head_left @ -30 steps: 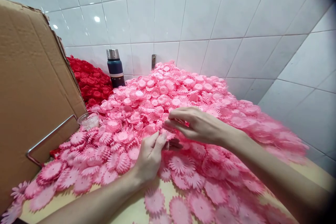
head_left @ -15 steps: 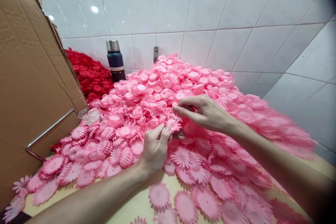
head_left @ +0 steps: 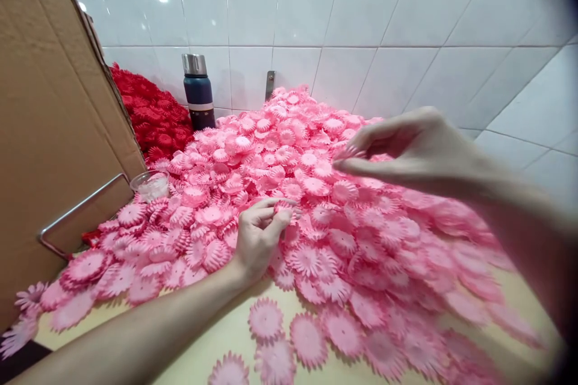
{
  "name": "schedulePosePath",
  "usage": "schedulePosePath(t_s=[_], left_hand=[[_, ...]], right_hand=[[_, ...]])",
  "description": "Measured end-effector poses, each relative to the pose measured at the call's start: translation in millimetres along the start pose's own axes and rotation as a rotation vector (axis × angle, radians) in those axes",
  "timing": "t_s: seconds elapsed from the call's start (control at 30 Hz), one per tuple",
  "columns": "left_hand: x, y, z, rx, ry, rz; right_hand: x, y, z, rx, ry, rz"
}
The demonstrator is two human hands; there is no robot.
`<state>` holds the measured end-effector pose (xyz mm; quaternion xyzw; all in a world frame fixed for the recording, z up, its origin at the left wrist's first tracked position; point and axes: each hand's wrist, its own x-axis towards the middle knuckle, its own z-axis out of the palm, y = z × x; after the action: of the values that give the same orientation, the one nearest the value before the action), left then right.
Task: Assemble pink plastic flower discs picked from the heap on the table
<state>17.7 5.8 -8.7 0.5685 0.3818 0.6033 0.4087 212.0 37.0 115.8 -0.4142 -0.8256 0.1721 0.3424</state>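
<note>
Between the thumb and fingers of my left hand (head_left: 259, 237) is a pink fabric flower (head_left: 284, 207) with a fringed edge, partly covered by the thumb. My right hand (head_left: 406, 147) is raised over the right of the heap, blurred by motion. Its thumb and fingertips pinch a small pink fringed petal disc (head_left: 355, 151), of which only an edge shows. Below both hands spreads a large heap of pink petal discs (head_left: 311, 186), many with a tiny hole in the middle.
At the left stands a cardboard box (head_left: 54, 132) beside a bent metal rod (head_left: 83, 207). A clear plastic cup (head_left: 151, 185) with whitish contents sits near it. Behind are a red petal heap (head_left: 151, 114), a dark blue bottle (head_left: 198, 93) and a tiled wall (head_left: 352, 6). Loose discs lie on the yellowish tabletop (head_left: 203, 343).
My right hand has moved away from my left, up and to the right, with a pink disc in its fingertips. My left hand has shifted slightly left, still holding its flower.
</note>
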Motion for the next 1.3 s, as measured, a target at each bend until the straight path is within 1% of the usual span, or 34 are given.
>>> schedulePosePath(t_s=[0.07,0.17,0.27,0.37,0.5,0.53,0.6,0.67,0.7,0.77,0.83,0.9,0.93,1.0,1.07,1.1,1.2,1.23,1.27,1.3], left_hand=[[0.1,1.6,-1.0,0.031,0.016,0.009],[0.7,1.6,-0.9,-0.065,0.003,-0.043],[3.1,-0.2,1.1,-0.244,-0.023,-0.102],[6.0,-3.0,2.7,-0.317,-0.013,-0.114],[6.8,-7.2,0.6,-0.263,-0.049,-0.138],[6.5,-7.6,-0.3,-0.252,-0.072,-0.149],[5.9,-6.9,-1.6,-0.238,-0.122,-0.17],[5.7,-4.9,-1.8,-0.204,-0.153,-0.153],[5.9,-3.9,-1.4,-0.18,-0.163,-0.128],[6.5,-2.4,0.0,-0.131,-0.185,-0.054],[6.8,-2.3,1.4,-0.111,-0.219,0.006],[6.2,-3.2,2.1,-0.114,-0.239,0.015],[5.6,-3.8,2.0,-0.118,-0.23,-0.001],[4.2,-5.1,1.3,-0.111,-0.189,-0.046],[3.6,-6.8,-0.1,-0.102,-0.141,-0.082],[3.8,-7.7,-0.8,-0.105,-0.106,-0.089],[5.7,-9.7,-2.0,-0.137,0.05,-0.086],[6.3,-9.9,-2.0,-0.137,0.089,-0.077],[6.8,-9.7,-1.8,-0.128,0.102,-0.068],[7.1,-9.1,-1.5,-0.114,0.09,-0.065]], right_hand=[[2.0,2.6,13.9,0.074,-0.099,-0.047],[3.1,12.6,24.4,0.184,-0.218,-0.007],[2.3,22.7,29.0,0.16,-0.276,0.041],[1.3,28.9,36.8,0.151,-0.314,0.009],[0.3,31.3,54.4,0.238,-0.327,-0.04],[0.1,31.3,58.7,0.274,-0.297,-0.048],[-0.4,30.8,65.5,0.348,-0.195,-0.06],[-1.1,29.5,69.2,0.39,-0.133,-0.044],[-1.5,28.6,70.2,0.392,-0.144,-0.027],[-2.4,27.0,71.7,0.375,-0.236,0.017],[-3.2,26.4,73.7,0.391,-0.298,0.042],[-3.4,27.7,75.8,0.431,-0.316,0.045],[-3.2,28.9,76.2,0.454,-0.307,0.041],[-2.0,31.8,73.9,0.474,-0.246,0.024],[-0.1,34.9,65.9,0.429,-0.114,0.009],[1.0,36.4,59.7,0.392,-0.029,0.012],[4.3,40.7,36.2,0.294,0.235,0.058],[5.0,41.7,28.7,0.271,0.288,0.085],[5.5,42.2,22.3,0.25,0.313,0.109],[5.7,42.3,17.5,0.224,0.312,0.13]])
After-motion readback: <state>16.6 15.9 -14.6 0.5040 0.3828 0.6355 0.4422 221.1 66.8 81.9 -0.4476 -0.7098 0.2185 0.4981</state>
